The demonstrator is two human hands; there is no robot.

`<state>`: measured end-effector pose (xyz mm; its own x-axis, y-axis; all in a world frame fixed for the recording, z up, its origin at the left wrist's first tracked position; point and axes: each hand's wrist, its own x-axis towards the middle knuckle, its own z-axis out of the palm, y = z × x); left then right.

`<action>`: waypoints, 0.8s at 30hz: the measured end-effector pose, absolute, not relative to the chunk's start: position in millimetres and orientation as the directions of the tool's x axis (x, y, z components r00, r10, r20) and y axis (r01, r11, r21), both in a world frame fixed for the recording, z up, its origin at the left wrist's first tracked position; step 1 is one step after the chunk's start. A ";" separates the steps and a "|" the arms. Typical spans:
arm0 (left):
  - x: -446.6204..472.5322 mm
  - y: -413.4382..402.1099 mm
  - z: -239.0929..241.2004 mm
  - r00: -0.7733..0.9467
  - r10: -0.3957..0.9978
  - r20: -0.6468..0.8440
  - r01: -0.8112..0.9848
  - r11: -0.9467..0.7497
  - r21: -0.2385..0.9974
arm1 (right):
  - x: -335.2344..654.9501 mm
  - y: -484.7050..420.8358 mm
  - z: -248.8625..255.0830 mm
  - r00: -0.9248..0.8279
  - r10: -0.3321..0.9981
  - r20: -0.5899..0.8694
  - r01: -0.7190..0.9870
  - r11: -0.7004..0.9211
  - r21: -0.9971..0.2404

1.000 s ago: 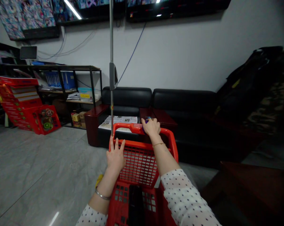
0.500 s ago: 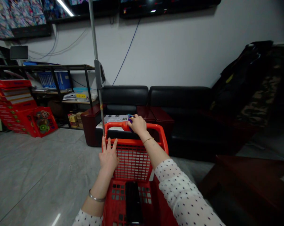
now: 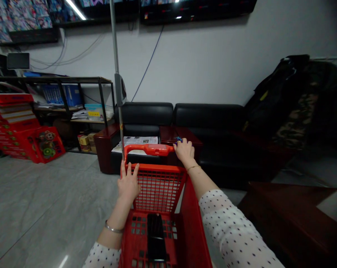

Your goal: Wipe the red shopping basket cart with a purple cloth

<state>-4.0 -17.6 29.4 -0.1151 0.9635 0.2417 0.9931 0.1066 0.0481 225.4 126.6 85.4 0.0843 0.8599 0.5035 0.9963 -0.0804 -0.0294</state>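
A red shopping basket cart (image 3: pixel 194 219) with a mesh end wall stands before me, a black phone-like slab (image 3: pixel 156 238) lying on its slatted floor. My left hand (image 3: pixel 128 186) rests at the upper left corner of the mesh wall, its fingers spread and stretched over the rim. At the right end of the cart's red handle (image 3: pixel 158 149), my right hand (image 3: pixel 185 150) is closed around the bar. A small blue-purple thing (image 3: pixel 178 139), perhaps a cloth, pokes out from under its fingers; most of it is hidden. A metal pole (image 3: pixel 116 56) rises from the cart's left corner.
Beyond the cart is a black sofa (image 3: pixel 210 117) with dark red armrests and newspapers (image 3: pixel 140 140) on its seat. A shelf (image 3: pixel 73 80) and stacked red boxes (image 3: pixel 14 137) stand left. A dark red table (image 3: pixel 291 208) is at right. Screens (image 3: pixel 196 11) hang above.
My right hand has slid rightward along the handle with the blue-purple thing, uncovering the handle's middle. My left hand stays on the rim. The view has shifted slightly.
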 end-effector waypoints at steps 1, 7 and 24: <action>-4.1 -17.6 28.7 -0.124 0.960 0.249 0.992 0.117 0.046 | 225.6 124.9 85.0 0.059 0.866 0.497 0.998 -0.061 -0.012; -0.9 -20.6 26.9 -0.135 0.956 0.260 0.991 0.128 0.047 | 240.7 99.0 75.7 0.070 0.861 0.503 0.995 -0.097 0.027; -3.4 -20.4 21.7 -0.059 0.955 0.289 0.998 0.064 -0.005 | 265.3 -90.2 -23.9 0.046 0.804 0.593 0.964 0.119 -0.237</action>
<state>-3.4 -20.4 21.7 -0.0593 0.9554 0.2893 0.9980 0.0636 -0.0053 265.3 -90.2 -23.9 0.0464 0.8037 0.5932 0.9641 0.1193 -0.2371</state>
